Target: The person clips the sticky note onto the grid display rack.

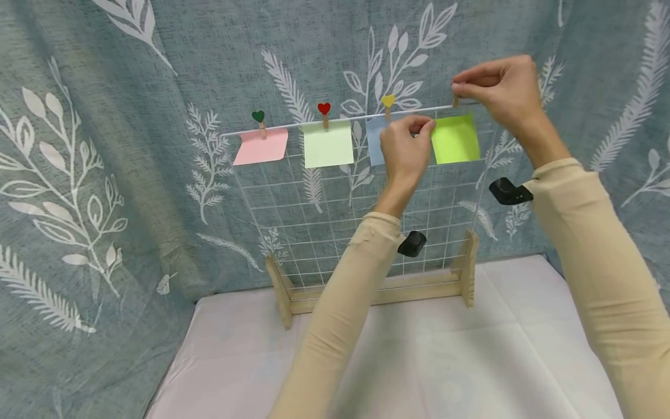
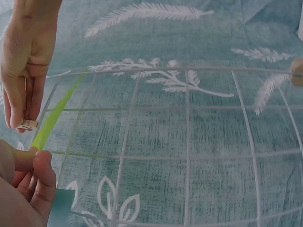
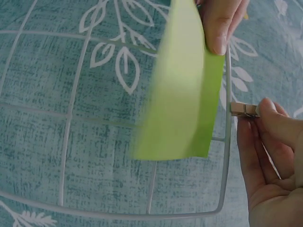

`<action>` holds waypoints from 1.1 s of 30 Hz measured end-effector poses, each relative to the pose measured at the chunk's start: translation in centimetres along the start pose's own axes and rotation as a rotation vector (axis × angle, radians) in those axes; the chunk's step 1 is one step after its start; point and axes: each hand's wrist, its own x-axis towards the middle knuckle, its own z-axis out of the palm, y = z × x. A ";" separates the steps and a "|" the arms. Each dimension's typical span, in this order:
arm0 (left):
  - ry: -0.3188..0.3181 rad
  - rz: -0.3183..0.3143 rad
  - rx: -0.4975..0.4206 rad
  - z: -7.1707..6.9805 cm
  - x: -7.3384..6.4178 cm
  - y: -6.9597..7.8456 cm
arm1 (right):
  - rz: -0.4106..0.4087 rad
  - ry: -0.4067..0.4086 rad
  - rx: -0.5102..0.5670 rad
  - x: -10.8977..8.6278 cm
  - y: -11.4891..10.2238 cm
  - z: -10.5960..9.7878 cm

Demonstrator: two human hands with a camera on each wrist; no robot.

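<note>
My left hand (image 1: 407, 148) pinches the left edge of a bright yellow-green paper note (image 1: 456, 139) between thumb and fingertip, holding it against the top of a white wire grid (image 1: 324, 198). Above the grid's top bar, my right hand (image 1: 510, 93) pinches a small wooden clothespin (image 3: 244, 109) by its end. In the right wrist view the pin's tip is right at the bar, beside the note's edge. A blue note (image 1: 376, 139), under a clothespin with a yellow heart (image 1: 388, 101), is partly hidden behind my left hand.
Further left, a pale green note (image 1: 328, 148) hangs from a red-heart clothespin (image 1: 324, 109), and a pink note (image 1: 262, 146) from a green-heart one (image 1: 259, 117). Wooden feet (image 1: 468, 270) hold the grid on a white-covered table (image 1: 235, 349). A leaf-patterned curtain (image 1: 157, 145) stands behind.
</note>
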 end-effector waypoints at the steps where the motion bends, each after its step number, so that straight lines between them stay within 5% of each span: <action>1: 0.008 -0.003 -0.004 0.1 0.0 -0.1 | 0.003 0.001 0.010 0.0 0.0 0.0; 15: 0.037 -0.107 -0.170 0.3 0.2 0.7 | 0.024 -0.011 0.104 0.1 0.1 0.2; 25: 0.036 -0.253 -0.371 0.3 -0.2 1.1 | 0.014 0.004 0.077 -0.2 0.1 0.4; 33: 0.022 -0.263 -0.368 0.2 -0.2 1.5 | 0.059 -0.009 0.045 -0.4 -0.3 0.1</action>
